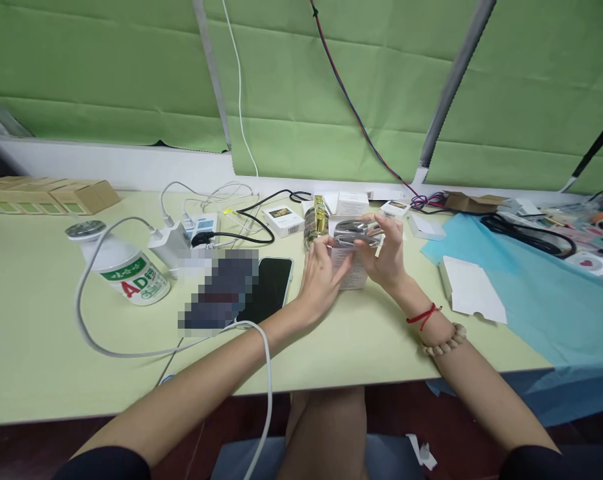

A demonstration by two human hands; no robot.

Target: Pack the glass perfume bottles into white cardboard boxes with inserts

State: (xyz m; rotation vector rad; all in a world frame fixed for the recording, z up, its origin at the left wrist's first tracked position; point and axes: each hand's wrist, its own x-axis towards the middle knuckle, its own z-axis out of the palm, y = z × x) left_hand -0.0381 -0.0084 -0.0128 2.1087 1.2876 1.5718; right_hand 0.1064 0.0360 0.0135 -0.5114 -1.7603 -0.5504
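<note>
A dark coiled bundle in clear plastic wrap (352, 232) is held up between my hands. My right hand (387, 257) pinches its right side with thumb and bent fingers. My left hand (322, 277) grips the left edge of a white piece with fine grey print (354, 279), just below the bundle; whether this is a box or a folded leaflet I cannot tell. Its fingertips come close to the bundle's lower left. Directly behind my left hand stands a tape roll with a gold-coloured cutter (320, 217). The fingers partly hide the bundle.
Left of my hands lie a dark phone (268, 287) and a white bottle (126, 267). A white cable (266, 360) loops over my left forearm. Small white boxes (284, 220) sit behind. On the right are an open white box (471, 290) and blue sheeting (546, 300).
</note>
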